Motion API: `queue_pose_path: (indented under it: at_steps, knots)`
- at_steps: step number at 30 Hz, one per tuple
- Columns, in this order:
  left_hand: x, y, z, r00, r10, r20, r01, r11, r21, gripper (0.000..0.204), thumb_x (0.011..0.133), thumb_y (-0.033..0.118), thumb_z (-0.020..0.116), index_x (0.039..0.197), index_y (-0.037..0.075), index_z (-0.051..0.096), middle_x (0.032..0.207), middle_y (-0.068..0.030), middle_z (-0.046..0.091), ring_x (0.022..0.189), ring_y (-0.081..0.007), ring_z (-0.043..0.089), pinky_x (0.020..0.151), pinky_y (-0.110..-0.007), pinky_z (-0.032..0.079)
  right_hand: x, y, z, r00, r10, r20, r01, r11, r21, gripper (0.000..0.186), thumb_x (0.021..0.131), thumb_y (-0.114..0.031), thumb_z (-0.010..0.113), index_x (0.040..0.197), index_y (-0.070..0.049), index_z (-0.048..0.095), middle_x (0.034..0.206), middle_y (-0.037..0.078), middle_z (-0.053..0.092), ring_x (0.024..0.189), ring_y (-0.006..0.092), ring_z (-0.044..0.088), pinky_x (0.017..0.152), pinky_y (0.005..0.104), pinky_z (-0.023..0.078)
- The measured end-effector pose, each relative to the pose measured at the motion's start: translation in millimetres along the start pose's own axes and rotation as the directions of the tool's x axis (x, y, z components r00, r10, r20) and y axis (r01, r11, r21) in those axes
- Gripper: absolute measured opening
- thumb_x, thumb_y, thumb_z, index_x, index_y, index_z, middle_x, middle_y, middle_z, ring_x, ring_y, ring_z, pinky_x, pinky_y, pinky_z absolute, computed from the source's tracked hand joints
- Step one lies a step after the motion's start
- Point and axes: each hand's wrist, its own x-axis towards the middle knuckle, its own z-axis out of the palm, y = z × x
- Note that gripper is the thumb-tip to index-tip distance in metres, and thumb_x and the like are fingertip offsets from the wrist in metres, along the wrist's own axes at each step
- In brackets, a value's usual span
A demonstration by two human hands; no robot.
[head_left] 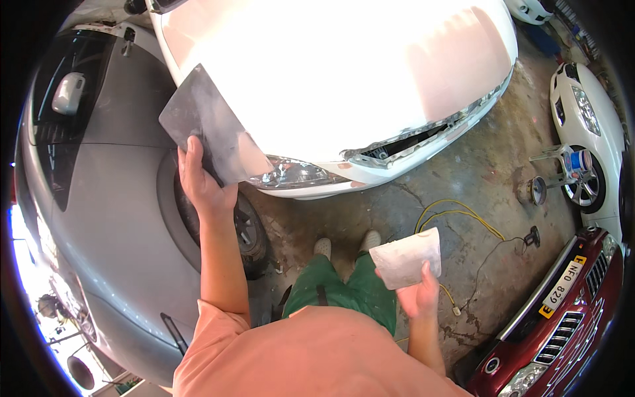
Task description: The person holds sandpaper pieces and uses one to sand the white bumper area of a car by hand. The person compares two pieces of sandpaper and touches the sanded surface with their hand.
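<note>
With the white car [331,86] ahead, I'd hold the grey plate [208,119] level near the car's front corner, pinched in my left hand [206,185], and steady the smaller pale sheet [409,255], pinched in my right hand [421,298], well apart from it.

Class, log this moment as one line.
left grip: holds dark flat sheet; right grip: holds pale flat sheet; ahead: white car; left side: grey car

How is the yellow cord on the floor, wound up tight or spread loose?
Spread loose: the yellow cord lies in wide, open curves on the concrete floor, its strands visibly apart.
</note>
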Motion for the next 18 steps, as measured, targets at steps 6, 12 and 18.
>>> queue_pose_path:
  at_steps: [6,12,18]
  knots:
    - [-9.1,-89.6,-105.7,0.992,-0.114,0.056,0.12,0.987,-0.106,0.035,0.106,0.034,0.043,0.115,0.004,0.057,0.065,-0.0091,0.055,0.047,-0.0216,0.055,0.042,-0.034,0.044,36.1,50.0,-17.9,0.968,0.031,0.25,-0.092,0.968,0.235,0.095,0.086,-0.08,0.049,0.158,-0.022,0.027,0.16,0.018,0.032,0.145,0.0494,0.029,0.101,0.0864,0.024]
    - [6.4,-182.4,-211.6,0.92,-0.023,0.392,0.041,0.998,-0.037,0.037,0.105,0.032,0.045,0.125,0.001,0.052,0.057,-0.0106,0.05,0.042,-0.0218,0.048,0.038,-0.033,0.038,120.5,69.1,-77.8,0.962,-0.174,0.212,0.153,0.982,0.111,0.092,0.084,-0.078,0.053,0.156,-0.025,0.033,0.158,0.018,0.034,0.144,0.0506,0.03,0.099,0.0842,0.031]
    - [28.1,-232.4,-251.6,0.944,0.179,0.276,-0.174,0.984,-0.042,0.036,0.103,0.027,0.046,0.13,0.003,0.049,0.058,-0.0123,0.05,0.043,-0.0221,0.049,0.038,-0.031,0.038,207.4,91.1,-109.2,0.323,-0.625,0.711,0.664,-0.386,-0.641,0.081,0.064,-0.032,0.081,0.138,-0.015,0.054,0.142,0.018,0.045,0.135,0.0388,0.041,0.111,0.0596,0.034]
